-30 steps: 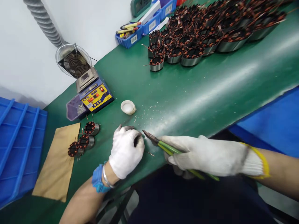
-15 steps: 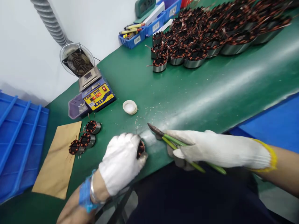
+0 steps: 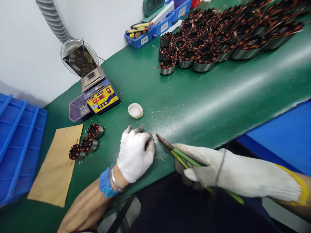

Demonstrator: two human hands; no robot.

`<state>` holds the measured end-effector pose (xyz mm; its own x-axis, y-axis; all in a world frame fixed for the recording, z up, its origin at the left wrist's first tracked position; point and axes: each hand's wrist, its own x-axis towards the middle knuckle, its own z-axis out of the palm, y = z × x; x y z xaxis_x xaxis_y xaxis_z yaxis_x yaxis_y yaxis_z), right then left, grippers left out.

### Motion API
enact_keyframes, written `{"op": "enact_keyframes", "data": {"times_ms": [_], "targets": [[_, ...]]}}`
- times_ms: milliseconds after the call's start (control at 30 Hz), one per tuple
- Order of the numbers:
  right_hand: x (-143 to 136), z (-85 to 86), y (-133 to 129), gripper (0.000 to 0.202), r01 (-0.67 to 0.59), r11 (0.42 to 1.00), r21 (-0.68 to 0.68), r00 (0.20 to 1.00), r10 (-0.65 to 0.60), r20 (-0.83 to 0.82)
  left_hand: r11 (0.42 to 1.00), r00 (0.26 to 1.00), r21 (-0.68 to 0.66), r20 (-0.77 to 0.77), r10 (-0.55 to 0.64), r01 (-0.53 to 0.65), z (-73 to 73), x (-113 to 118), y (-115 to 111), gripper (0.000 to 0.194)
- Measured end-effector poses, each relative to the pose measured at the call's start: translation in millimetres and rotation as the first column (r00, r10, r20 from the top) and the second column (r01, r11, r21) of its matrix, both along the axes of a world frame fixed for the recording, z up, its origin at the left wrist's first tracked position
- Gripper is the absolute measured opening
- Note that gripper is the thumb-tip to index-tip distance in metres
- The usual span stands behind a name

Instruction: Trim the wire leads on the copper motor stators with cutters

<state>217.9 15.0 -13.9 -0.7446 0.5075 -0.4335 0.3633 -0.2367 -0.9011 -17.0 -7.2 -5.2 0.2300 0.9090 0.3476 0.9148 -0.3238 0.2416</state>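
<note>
My left hand (image 3: 136, 154), in a white glove, is closed over a motor stator that its fingers almost wholly hide. Thin wire ends (image 3: 159, 158) poke out on its right side. My right hand (image 3: 196, 161), also gloved, is wrapped around a pair of pliers (image 3: 181, 154) with green handles. Their dark jaws point up and left, just right of my left hand and close to a wire end. To the left, several stators (image 3: 89, 144) with copper windings stand by a brown sheet (image 3: 54, 168).
A solder pot (image 3: 102, 98) with a yellow panel stands at the back left, below a fan and hose. White round lids (image 3: 135, 110) lie mid-table among scattered bits. Rows of stators (image 3: 205, 61) fill the back right. Blue bins (image 3: 143, 40) hold markers. A blue crate (image 3: 20, 145) stands left.
My left hand has turned and shifted right, covering the stator that showed before; wire ends now stick out. My right hand and the pliers have moved slightly down and right.
</note>
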Motion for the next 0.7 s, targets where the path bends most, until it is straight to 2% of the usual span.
{"op": "enact_keyframes", "data": {"times_ms": [133,233,367,700], "targets": [[-7,6.5,0,0.044,-0.031,0.994,0.108,0.988,0.014,0.154,1.0,1.0,-0.024,0.002,-0.003,0.003,0.2,-2,0,0.013],[-12,9.8,-1,0.051,0.006,0.988,0.156,0.988,-0.029,0.149,1.0,1.0,-0.018,0.009,-0.01,0.01,0.4,-2,0,0.012],[-12,8.1,-2,0.054,0.053,0.988,0.143,0.994,-0.066,0.089,1.0,1.0,-0.009,0.005,-0.012,0.012,0.3,-1,0,0.013],[-9,-3.9,-7,0.055,0.106,0.992,0.065,0.991,-0.11,0.069,1.0,1.0,0.004,0.011,-0.024,0.024,2.2,0,2,0.014]]}}
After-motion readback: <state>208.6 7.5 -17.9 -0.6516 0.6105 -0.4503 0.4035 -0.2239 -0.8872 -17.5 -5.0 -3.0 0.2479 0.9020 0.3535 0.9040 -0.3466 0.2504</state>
